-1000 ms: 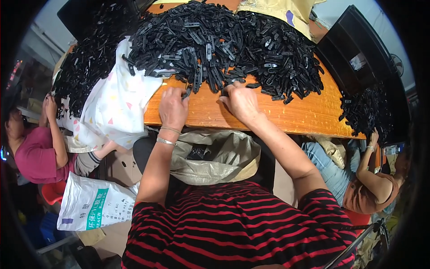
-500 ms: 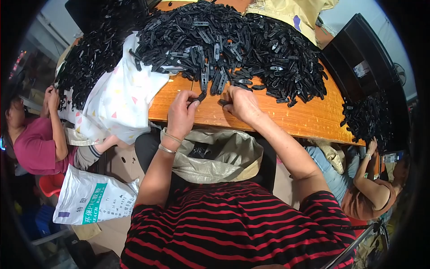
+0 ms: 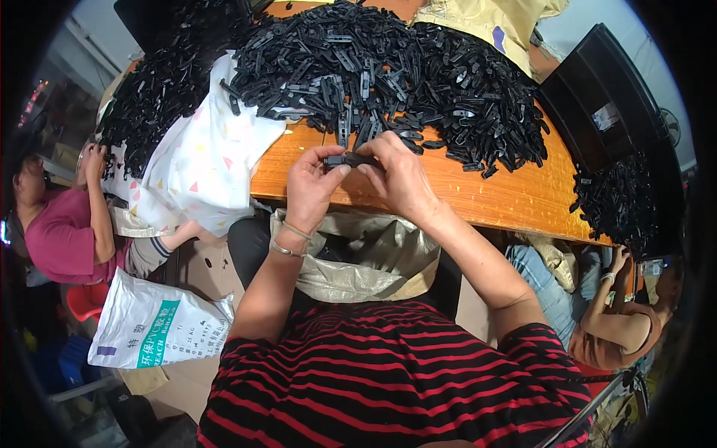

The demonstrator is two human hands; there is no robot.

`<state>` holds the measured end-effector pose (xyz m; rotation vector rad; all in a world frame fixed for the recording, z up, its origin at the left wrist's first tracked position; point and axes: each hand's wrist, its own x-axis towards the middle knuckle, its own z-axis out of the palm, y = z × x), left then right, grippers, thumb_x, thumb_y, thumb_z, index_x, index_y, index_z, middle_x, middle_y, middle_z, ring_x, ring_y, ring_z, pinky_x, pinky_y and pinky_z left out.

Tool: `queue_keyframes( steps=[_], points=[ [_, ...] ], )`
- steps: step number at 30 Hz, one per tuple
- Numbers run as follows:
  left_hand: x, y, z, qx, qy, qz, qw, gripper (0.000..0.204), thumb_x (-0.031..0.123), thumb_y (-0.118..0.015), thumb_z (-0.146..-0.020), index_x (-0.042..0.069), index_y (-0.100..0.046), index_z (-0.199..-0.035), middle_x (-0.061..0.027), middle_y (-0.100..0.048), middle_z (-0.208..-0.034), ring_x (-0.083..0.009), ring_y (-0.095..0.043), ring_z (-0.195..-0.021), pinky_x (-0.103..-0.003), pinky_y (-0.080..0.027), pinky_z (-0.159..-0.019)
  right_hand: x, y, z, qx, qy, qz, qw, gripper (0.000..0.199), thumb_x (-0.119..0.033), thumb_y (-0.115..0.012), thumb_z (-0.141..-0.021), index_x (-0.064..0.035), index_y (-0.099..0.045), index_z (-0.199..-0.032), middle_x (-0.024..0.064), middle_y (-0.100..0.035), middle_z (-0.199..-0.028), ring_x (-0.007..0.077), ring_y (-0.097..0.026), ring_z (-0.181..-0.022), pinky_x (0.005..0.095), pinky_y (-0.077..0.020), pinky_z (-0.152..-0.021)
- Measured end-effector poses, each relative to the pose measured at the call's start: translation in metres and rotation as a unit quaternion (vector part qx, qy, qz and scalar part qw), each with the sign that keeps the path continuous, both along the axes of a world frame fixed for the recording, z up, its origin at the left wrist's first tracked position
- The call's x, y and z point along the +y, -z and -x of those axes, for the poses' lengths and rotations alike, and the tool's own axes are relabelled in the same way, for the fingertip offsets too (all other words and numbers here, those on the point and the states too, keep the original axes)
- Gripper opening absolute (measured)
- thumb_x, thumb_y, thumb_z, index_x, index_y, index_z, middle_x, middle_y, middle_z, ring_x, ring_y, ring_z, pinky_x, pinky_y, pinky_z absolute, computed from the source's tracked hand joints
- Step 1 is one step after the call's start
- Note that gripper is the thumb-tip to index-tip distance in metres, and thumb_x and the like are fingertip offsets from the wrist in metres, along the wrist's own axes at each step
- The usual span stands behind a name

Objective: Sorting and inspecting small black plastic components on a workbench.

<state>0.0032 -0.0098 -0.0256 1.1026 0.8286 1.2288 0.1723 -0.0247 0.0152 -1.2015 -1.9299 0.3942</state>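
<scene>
Just over the table's near edge, my left hand [image 3: 311, 185] pinches one end of a small dark slotted plastic piece [image 3: 343, 160] between thumb and fingers. My right hand [image 3: 404, 178] closes on the other end of it, where a second black part seems to meet the first; the fingers partly hide the joint. Both hands are nearly touching. Right beyond them rises a large heap of black plastic pieces [image 3: 299, 71], long and narrow with slots. A few of these lie loose at its near edge, close to my fingertips.
An open woven sack [image 3: 351, 282] lies across my lap under the wooden table edge [image 3: 478, 201]. Patterned white cloth [image 3: 213, 160] drapes at left. More black pieces [image 3: 478, 97] are heaped at right, beside a black bin [image 3: 605, 97]. Co-workers sit at both sides; a white bag [image 3: 153, 328] stands left.
My hands have come together. The pieces they held apart now meet end to end between them, and the left hand's piece has turned from upright to level.
</scene>
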Motion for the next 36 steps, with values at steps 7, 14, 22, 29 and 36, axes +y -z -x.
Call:
queue_keyframes(
  steps=[7, 14, 22, 29, 36],
  points=[
    [-0.013, 0.005, -0.008, -0.097, -0.002, 0.052, 0.994, 0.029, 0.001, -0.064, -0.086, 0.000, -0.056, -0.114, -0.0036, -0.063, -0.097, -0.0071, -0.059, -0.080, -0.020, -0.050, -0.072, 0.000, -0.001, -0.006, 0.022, 0.005, 0.011, 1.000, 0.020, 0.000, -0.069, -0.078, 0.0008, -0.061, -0.096, 0.0115, -0.057, -0.087, 0.0212, -0.059, -0.067, 0.0306, -0.0481, -0.060],
    [-0.012, -0.002, -0.011, -0.065, -0.029, 0.003, 0.997, 0.026, -0.001, -0.061, -0.087, -0.001, -0.056, -0.113, -0.0037, -0.063, -0.095, -0.0067, -0.060, -0.079, -0.019, -0.050, -0.072, 0.001, 0.002, -0.001, 0.041, -0.007, -0.011, 0.999, 0.020, 0.002, -0.072, -0.075, -0.0010, -0.064, -0.093, 0.0069, -0.058, -0.084, 0.0119, -0.056, -0.060, 0.0237, -0.0451, -0.053],
    [-0.022, -0.018, -0.016, -0.071, -0.031, -0.061, 0.995, 0.033, -0.002, -0.061, -0.087, -0.003, -0.053, -0.118, -0.0070, -0.061, -0.105, -0.0106, -0.060, -0.093, -0.023, -0.049, -0.085, -0.003, 0.001, -0.002, 0.063, -0.004, 0.019, 0.998, 0.021, 0.004, -0.073, -0.072, -0.0014, -0.064, -0.091, 0.0054, -0.058, -0.084, 0.0108, -0.057, -0.062, 0.0236, -0.0462, -0.054],
    [-0.036, -0.033, -0.015, 0.009, -0.067, -0.098, 0.993, 0.032, -0.003, -0.061, -0.085, -0.002, -0.055, -0.116, -0.0075, -0.061, -0.106, -0.0123, -0.059, -0.098, -0.025, -0.048, -0.086, -0.009, -0.009, 0.009, 0.075, 0.035, -0.024, 0.996, 0.027, -0.001, -0.075, -0.072, -0.0013, -0.060, -0.095, 0.0073, -0.059, -0.084, 0.0145, -0.060, -0.066, 0.0254, -0.0497, -0.059],
    [-0.035, -0.030, -0.005, 0.130, -0.057, -0.166, 0.976, 0.026, -0.005, -0.060, -0.086, -0.004, -0.055, -0.112, -0.0046, -0.060, -0.102, -0.0088, -0.058, -0.091, -0.023, -0.048, -0.082, -0.009, 0.017, 0.004, 0.081, -0.021, 0.048, 0.995, 0.030, -0.007, -0.075, -0.076, 0.0004, -0.057, -0.098, 0.0098, -0.063, -0.083, 0.0158, -0.063, -0.074, 0.0273, -0.0514, -0.064]
  ],
)
